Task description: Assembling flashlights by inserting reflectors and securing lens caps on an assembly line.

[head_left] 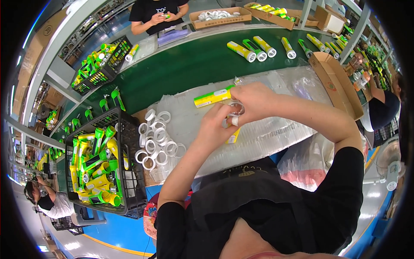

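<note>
My two hands meet over the plastic-covered work surface. Closed fingers of my left hand [211, 126] hold a small white ring [234, 121]. My right hand [252, 101] comes in from the right and pinches a clear round lens [236, 108] just above the ring. Beyond them lies a yellow and green flashlight [211, 98], its right end partly behind my right hand. A yellow piece [233, 136] shows below my left hand; the rest of it is hidden. Left of my left forearm is a loose pile of white rings [160, 134].
A black crate [129, 168] of flashlights stands at the left, another crate [113, 64] farther back. Several flashlights [241, 52] lie on the green belt [181, 60]. A cardboard tray [338, 86] sits at the right. A co-worker [157, 17] works across the belt.
</note>
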A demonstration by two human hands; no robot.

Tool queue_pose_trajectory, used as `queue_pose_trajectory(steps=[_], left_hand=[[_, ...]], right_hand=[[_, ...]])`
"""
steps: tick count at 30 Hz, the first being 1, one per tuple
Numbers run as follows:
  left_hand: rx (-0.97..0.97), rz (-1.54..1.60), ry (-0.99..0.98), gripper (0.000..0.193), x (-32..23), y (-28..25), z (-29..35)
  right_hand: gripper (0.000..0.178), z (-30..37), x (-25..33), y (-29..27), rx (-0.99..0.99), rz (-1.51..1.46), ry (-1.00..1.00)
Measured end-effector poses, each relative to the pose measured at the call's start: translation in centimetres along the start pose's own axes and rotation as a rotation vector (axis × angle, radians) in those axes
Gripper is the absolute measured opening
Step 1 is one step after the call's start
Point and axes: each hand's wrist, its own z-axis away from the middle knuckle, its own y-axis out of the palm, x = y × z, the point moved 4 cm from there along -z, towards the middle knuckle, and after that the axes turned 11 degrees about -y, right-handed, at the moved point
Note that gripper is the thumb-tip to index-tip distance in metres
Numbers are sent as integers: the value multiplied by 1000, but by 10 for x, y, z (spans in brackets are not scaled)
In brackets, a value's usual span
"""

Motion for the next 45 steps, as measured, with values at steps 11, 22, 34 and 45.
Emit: queue_pose_trajectory(steps=[11,22,34,45], left_hand=[[219,252,-97,95,-1,-21,8],[308,-182,-387,67,102,-8,-63],[411,-308,-315,75,166,-3,-82],[257,-100,-178,41,126,-14,-74]], right_hand=[[45,35,17,-27,-327,-97,-299],[22,-47,-85,39,-682,-84,18],[44,-110,-277,85,-322,90,561],[40,-8,-127,57,-712,-778,270]])
